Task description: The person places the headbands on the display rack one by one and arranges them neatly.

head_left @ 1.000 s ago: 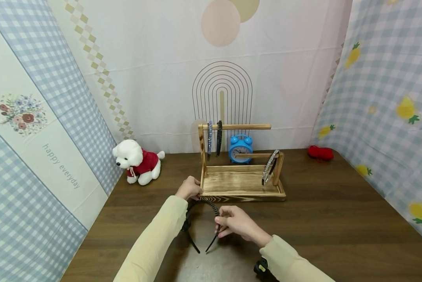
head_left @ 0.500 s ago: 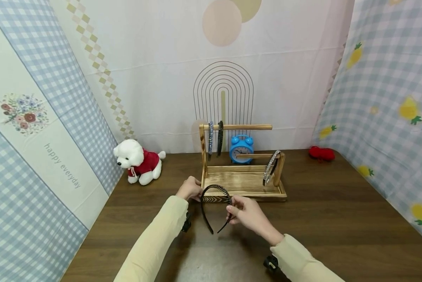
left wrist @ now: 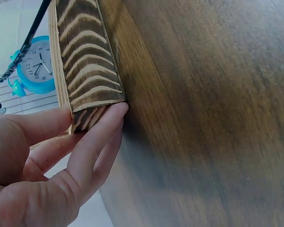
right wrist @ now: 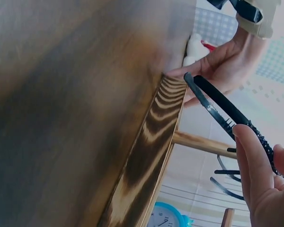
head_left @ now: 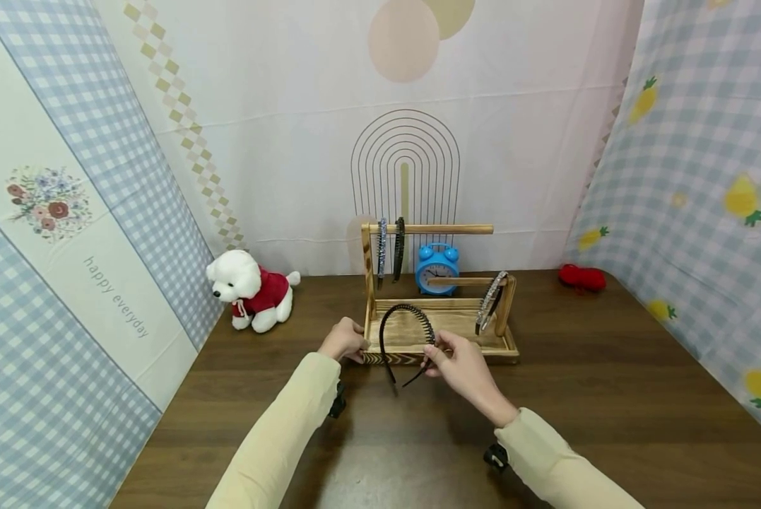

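Note:
My left hand (head_left: 344, 339) grips the front left corner of a wooden headband stand (left wrist: 87, 56), thumb and fingers on either side of the corner in the left wrist view. A black toothed headband (right wrist: 222, 101) is pinched at one side by the thumb and fingers of my right hand (head_left: 463, 364). Its arch points up and overlaps the stand's tray in the head view. On the stand's upper bar hang a bluish glittery headband (head_left: 381, 251) and a black one (head_left: 399, 249). A silvery headband (head_left: 490, 304) hangs near the post on the lower bar.
Behind the stand is a blue alarm clock (head_left: 437, 270). A white plush dog (head_left: 253, 291) in a red top sits at the left of the brown table (head_left: 405, 452). A small red object (head_left: 581, 277) lies at the back right. Patterned cloths hang around the table.
My right hand has moved forward and slightly right with the black headband, from over the table to in front of the tray. My left hand keeps its grip on the corner.

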Demonstrator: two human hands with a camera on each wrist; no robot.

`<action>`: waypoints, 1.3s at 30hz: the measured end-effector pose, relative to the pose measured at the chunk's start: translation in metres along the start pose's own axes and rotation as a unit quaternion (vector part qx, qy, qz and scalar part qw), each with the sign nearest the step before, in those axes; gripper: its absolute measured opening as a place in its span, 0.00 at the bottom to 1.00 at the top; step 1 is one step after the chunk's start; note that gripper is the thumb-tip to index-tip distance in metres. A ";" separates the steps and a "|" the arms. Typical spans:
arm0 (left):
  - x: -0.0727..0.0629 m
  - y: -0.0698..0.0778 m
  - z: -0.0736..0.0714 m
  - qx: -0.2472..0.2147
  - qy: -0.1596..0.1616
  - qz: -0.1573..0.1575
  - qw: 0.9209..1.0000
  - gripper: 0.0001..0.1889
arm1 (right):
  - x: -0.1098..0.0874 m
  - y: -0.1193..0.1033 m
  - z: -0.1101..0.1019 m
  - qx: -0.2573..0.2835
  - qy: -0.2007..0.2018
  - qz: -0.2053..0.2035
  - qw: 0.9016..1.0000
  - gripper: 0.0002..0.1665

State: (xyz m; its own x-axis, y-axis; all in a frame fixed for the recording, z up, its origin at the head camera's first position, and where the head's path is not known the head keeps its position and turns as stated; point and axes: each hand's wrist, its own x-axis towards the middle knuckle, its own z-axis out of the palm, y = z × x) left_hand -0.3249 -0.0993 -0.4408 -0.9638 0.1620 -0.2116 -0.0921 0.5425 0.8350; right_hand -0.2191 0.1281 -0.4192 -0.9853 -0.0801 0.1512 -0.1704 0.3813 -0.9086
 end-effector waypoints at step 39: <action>0.002 -0.003 0.002 -0.039 -0.012 -0.009 0.999 0.23 | 0.043 0.018 0.003 -0.076 0.152 -0.060 0.984 0.11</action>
State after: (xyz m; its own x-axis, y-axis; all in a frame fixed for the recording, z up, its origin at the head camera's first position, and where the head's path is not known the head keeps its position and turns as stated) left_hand -0.3258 -0.0992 -0.4440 -0.9556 0.1732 -0.2386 -0.1299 0.4792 0.8681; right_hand -0.2643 0.1288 -0.4299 -0.9128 0.1378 0.3845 -0.2630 0.5219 -0.8115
